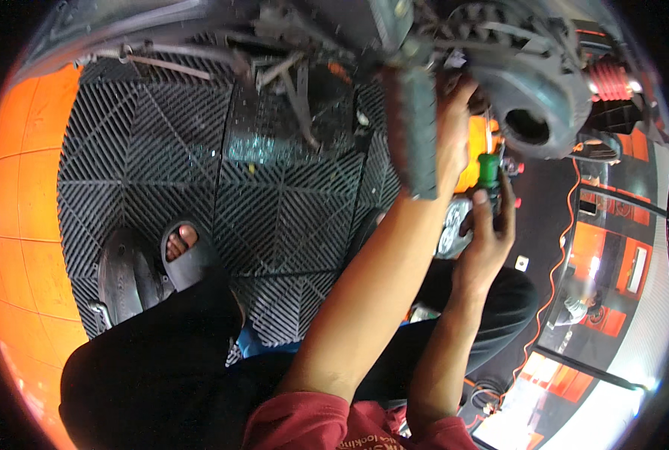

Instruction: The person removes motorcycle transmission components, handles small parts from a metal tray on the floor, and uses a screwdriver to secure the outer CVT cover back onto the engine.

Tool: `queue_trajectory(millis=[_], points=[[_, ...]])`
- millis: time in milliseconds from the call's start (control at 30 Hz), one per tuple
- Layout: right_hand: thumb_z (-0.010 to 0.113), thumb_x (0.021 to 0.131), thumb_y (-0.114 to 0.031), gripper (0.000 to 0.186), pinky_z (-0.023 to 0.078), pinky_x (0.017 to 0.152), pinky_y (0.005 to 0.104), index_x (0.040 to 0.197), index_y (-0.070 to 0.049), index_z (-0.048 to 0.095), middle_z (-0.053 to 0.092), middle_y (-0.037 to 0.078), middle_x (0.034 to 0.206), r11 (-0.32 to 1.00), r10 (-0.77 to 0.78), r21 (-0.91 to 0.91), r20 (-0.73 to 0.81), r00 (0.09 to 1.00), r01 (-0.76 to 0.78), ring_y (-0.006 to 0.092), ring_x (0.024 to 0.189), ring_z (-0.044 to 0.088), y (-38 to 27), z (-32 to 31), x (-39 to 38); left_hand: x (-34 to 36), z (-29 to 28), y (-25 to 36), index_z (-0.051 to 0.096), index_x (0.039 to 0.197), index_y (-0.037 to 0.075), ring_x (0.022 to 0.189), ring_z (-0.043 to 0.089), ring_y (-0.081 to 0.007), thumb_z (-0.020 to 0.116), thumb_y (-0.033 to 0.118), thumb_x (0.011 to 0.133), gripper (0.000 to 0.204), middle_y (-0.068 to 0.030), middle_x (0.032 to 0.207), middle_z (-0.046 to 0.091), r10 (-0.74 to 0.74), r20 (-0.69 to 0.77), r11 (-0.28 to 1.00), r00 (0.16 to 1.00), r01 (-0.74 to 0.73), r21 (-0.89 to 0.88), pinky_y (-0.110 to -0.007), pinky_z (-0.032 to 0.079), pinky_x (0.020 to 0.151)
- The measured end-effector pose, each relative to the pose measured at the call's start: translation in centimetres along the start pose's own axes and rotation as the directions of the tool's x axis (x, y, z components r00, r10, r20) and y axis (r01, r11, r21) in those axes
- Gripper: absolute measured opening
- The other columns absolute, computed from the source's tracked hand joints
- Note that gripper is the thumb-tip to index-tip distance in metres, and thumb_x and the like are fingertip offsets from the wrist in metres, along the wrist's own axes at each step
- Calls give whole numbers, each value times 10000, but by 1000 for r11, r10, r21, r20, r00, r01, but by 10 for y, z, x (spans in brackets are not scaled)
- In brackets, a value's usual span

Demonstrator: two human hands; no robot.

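Above me is the dark underside of a motorbike or scooter, with a black rounded cover [548, 90] that has an oval opening. My left hand [458, 101] reaches up beside this cover, behind a rubber footpeg [413, 131]. Its fingers are mostly hidden among the parts, so their grip does not show. Lower down, my right hand [488, 221] is closed round the black lower end of a screwdriver with a green handle [488, 169]. The screwdriver's shaft points upward toward the cover, close to my left hand. Whether its tip touches anything is hidden.
A metal stand [297, 105] hangs over the black ribbed mat [169, 142]. Orange tiles [27, 180] border the mat at left. A red spring [612, 79] sits at upper right. An orange cable [555, 281] snakes along the dark floor. A black round object [130, 270] lies by my sandalled foot.
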State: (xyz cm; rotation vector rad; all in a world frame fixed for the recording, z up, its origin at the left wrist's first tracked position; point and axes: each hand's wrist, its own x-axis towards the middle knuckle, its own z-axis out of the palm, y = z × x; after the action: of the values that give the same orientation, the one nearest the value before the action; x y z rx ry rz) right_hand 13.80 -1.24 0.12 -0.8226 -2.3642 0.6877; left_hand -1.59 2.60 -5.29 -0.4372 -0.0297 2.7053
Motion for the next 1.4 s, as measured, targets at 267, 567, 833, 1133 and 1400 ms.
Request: queue_trajectory(millis=[267,567,833,1133,1400], points=[[655,917,-187,488,368,519,188,1357,-15,532,620,28,957,985,88,146,1,996,-88,40,642,473,-28,18,0,8,-10,11,648,1028,51,837,651,-216,613,149,911,156,-87,951,680,-158,232,987,960,162,4,-355,541,753],[641,926,-207,492,386,636,201,1364,-14,527,618,31,1075,986,113,124,-44,993,-107,52,763,488,-27,26,-1,40,-36,-20,617,1093,50,871,658,-204,769,110,795,340,-90,973,669,-126,309,992,943,124,24,-342,573,771],[629,935,-200,480,376,592,197,1365,-11,526,620,27,1032,994,74,89,-33,997,-70,51,708,468,-27,26,0,34,-31,-4,571,1137,48,888,634,-179,855,70,714,510,-71,1027,638,-147,290,989,946,132,72,-312,573,766],[635,935,-186,476,367,493,201,1363,-11,524,627,49,968,970,137,208,-31,990,-128,41,598,455,-33,29,-2,28,-25,-8,682,1044,34,885,689,-208,652,126,894,178,-91,1003,712,-33,379,993,925,-14,120,-340,547,850],[644,928,-199,475,367,506,195,1354,-18,533,643,50,1004,987,104,131,-51,993,-97,40,621,471,-41,36,-6,48,-37,-8,658,1086,34,923,681,-218,681,129,872,235,-100,1034,699,1,407,958,913,-118,263,-354,540,870]])
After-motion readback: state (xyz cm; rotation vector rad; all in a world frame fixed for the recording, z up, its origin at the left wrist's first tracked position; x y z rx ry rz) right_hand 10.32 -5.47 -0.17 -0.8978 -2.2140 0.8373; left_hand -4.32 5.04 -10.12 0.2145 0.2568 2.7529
